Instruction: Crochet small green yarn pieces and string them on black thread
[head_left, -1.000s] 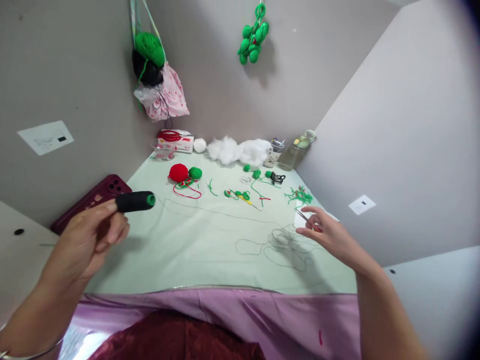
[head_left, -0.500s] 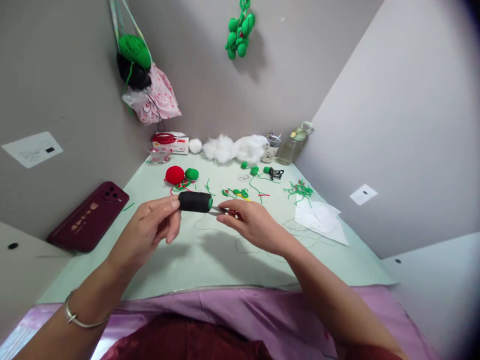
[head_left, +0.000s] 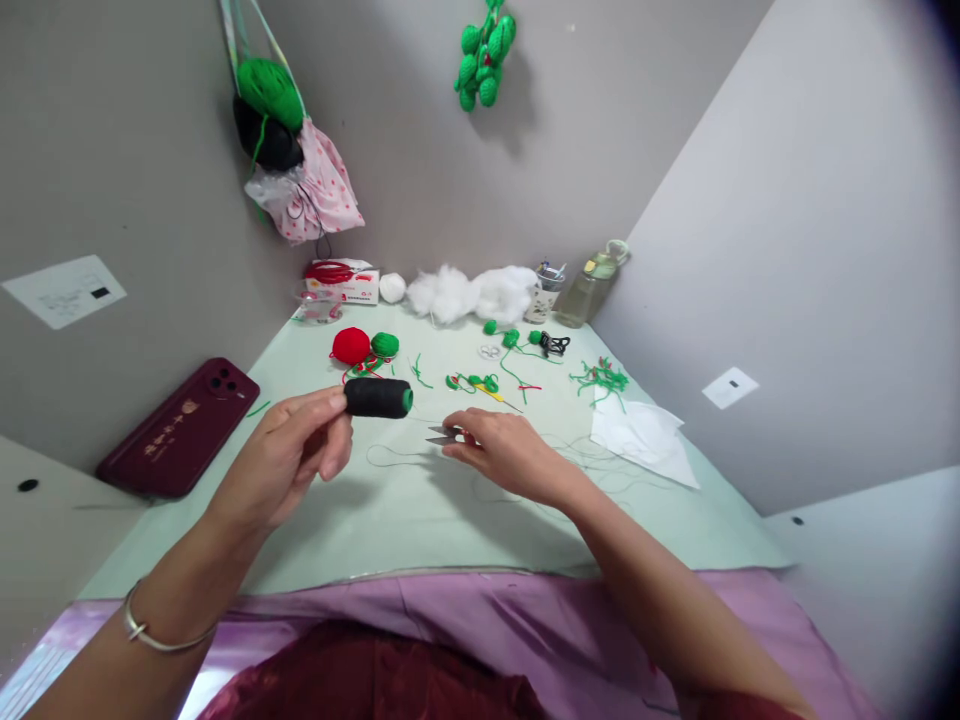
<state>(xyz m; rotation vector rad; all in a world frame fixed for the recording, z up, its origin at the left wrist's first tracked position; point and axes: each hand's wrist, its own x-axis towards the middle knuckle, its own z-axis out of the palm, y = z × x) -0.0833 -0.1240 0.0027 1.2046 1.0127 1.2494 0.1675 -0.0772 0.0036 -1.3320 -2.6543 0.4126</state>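
A spool of black thread (head_left: pixel 379 398) with a green core hangs above the table, pinched at its left end by my left hand (head_left: pixel 289 450). My right hand (head_left: pixel 510 455) holds small thread snips (head_left: pixel 444 436), their two blades parted and pointing left, a little right of and below the spool. Loose thin dark thread (head_left: pixel 397 462) curls over the table under both hands. Behind the hands lie green crocheted pieces (head_left: pixel 480 382) and a yellow crochet hook (head_left: pixel 491 392).
Red yarn (head_left: pixel 351 346), green yarn (head_left: pixel 385 345) and white stuffing (head_left: pixel 472 296) sit farther back. A maroon phone (head_left: pixel 180 428) leans at the left. Green scraps (head_left: pixel 601 377) and white paper (head_left: pixel 645 442) lie right, near a bottle (head_left: pixel 590 288).
The spool and the snips have moved apart. My left hand has shifted slightly left with the spool, while the snips' blades now stand clear of its green end.
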